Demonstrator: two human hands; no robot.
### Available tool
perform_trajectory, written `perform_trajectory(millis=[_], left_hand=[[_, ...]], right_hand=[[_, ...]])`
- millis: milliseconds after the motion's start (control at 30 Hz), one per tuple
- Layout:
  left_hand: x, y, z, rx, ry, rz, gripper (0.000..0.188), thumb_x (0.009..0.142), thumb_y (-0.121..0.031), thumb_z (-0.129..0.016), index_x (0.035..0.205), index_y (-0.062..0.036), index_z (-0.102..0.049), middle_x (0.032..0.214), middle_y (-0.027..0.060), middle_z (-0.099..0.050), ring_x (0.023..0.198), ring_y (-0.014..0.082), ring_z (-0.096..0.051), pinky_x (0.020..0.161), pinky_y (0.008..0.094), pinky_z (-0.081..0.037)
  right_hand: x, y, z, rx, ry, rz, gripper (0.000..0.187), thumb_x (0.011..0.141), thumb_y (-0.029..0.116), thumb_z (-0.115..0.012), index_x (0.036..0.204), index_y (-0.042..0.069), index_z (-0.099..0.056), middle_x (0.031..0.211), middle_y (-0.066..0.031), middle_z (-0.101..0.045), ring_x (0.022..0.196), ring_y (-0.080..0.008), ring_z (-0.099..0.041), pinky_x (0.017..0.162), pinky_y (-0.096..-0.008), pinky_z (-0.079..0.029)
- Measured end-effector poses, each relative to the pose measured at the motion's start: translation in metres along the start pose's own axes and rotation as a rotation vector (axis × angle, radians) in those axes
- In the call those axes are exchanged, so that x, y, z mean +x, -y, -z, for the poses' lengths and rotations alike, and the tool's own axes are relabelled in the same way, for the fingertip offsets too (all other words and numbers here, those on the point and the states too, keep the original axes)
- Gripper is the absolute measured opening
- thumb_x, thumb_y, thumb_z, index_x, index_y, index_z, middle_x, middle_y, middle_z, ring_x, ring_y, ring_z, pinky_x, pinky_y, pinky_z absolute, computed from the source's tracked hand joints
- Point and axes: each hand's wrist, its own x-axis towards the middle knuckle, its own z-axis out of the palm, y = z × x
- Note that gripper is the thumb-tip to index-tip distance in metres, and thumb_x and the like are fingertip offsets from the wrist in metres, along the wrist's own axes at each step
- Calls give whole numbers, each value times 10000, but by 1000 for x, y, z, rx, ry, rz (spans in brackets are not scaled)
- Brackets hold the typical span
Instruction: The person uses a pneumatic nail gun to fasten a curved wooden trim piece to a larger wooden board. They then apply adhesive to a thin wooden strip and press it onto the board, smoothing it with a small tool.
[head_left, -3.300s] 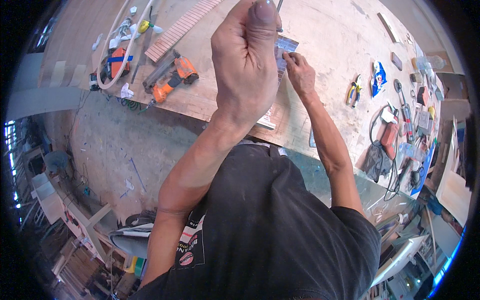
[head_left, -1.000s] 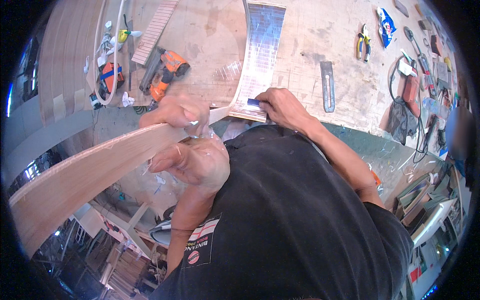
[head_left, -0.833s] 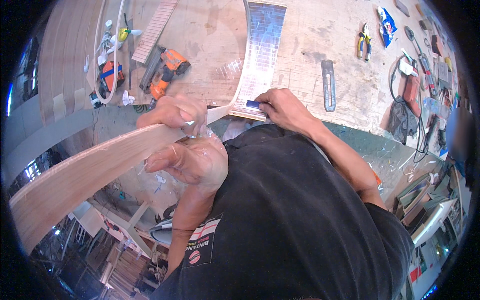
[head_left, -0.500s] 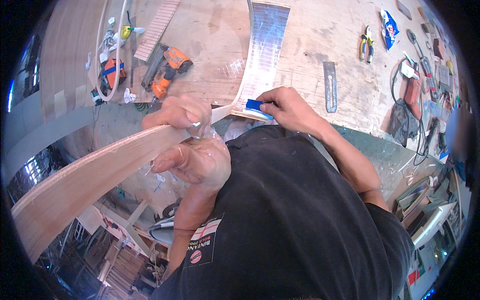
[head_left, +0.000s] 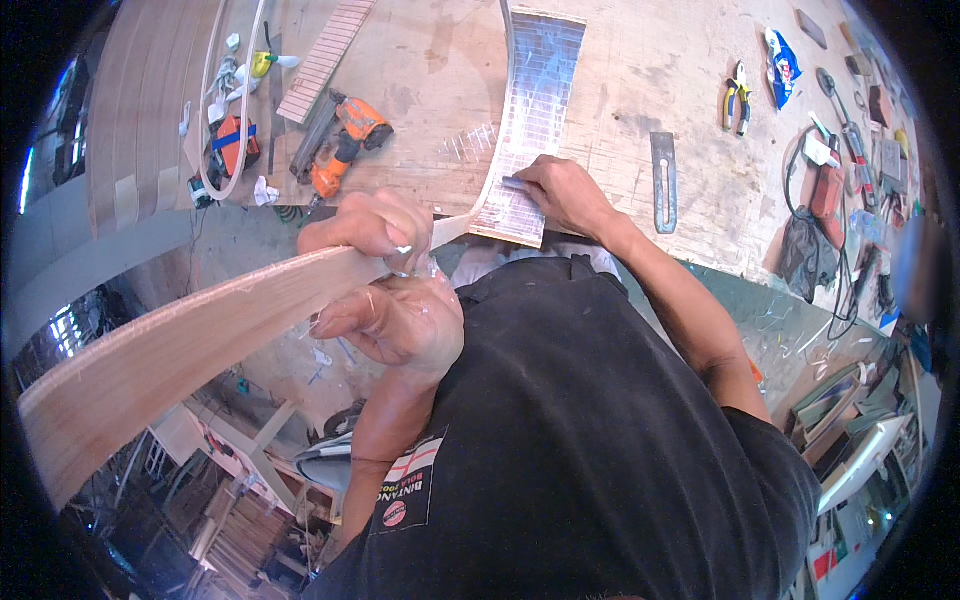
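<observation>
Between both hands, the wooden strip (head_left: 180, 350) curves over the workbench (head_left: 620, 90).

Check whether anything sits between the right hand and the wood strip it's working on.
Nothing visible does. The right hand rests directly on the wood strip near the table edge, pressing a small blue tool against it.

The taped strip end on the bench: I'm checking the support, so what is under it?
The plywood benchtop lies under the taped strip. The right hand covers part of its near end.
</observation>
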Motion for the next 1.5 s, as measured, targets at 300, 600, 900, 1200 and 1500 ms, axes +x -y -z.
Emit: perform_trajectory(millis=[300,600,900,1200,1500], left_hand=[[-2,-2,-2,-25,-8,14,658,1007,-682,-422,979,-26,-466,790,50,-440,625,122,-392,570,278,-337],[-6,-1,0,16,-25,24,645,1011,-682,-411,975,-42,-474,766,34,-423,610,120,-377,550,280,-313],[-5,-5,-10,68,-81,44,613,1030,-675,-368,938,-78,-474,708,-8,-362,589,113,-348,540,281,-284],[-9,2,-4,-9,6,-21,636,1029,-657,-390,994,-26,-464,810,58,-453,611,114,-383,523,266,-297],[-10,0,-4,-22,-23,-13,637,1022,-653,-422,993,-19,-466,807,58,-453,605,115,-378,527,268,-300]], right_hand=[[22,-23,-10,-59,-103,-62,239,890,65,-622,1067,-31,-751,967,-271,-709,892,-430,-687,834,-479,-543],[9,6,-12,42,38,8,283,857,44,-590,1082,-12,-752,981,-294,-706,923,-445,-697,874,-497,-560],[-1,30,3,120,136,-12,244,888,56,-619,1070,-51,-742,976,-266,-720,915,-426,-698,847,-467,-550],[-4,36,9,84,173,7,238,908,75,-645,1088,-46,-742,1024,-255,-721,936,-417,-698,857,-460,-548],[-8,65,42,292,227,-53,223,944,75,-643,1100,-49,-745,1012,-239,-740,884,-359,-715,823,-426,-551]])
